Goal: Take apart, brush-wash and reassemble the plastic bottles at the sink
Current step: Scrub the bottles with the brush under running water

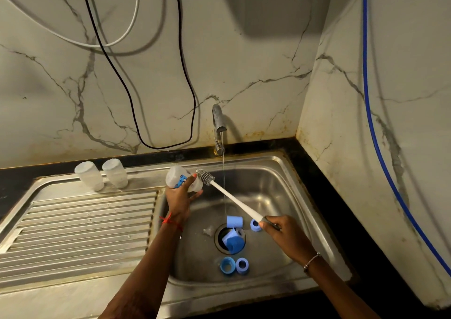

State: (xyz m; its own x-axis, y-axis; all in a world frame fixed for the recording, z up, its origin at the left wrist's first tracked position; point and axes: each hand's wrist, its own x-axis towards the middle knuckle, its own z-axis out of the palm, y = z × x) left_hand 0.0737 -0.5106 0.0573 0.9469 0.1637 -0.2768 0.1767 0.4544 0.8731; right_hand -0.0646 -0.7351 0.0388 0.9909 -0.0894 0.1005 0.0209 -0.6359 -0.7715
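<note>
The left hand (pixel 179 201) curls fingers and thumb round the body of a clear bottle (pixel 182 179), holding it on its side over the far left of the sink (pixel 273 191) with its neck end turned right, a tilt that seems meant to let the brush in. The right hand (pixel 280 230) grips the near end of the brush (pixel 234 200). Its grey bristle head sits just beside the bottle's neck and the left fingertips, and looks to be outside it. Just right of the bristles a thin stream falls from the tap (pixel 218 123). Near the drain lie the blue caps and rings (pixel 234 221) — separated, probably awaiting their wash. Two bottles (pixel 89 175) stand mouth-down on the draining board (pixel 73 221), far left — likely to drip dry
</note>
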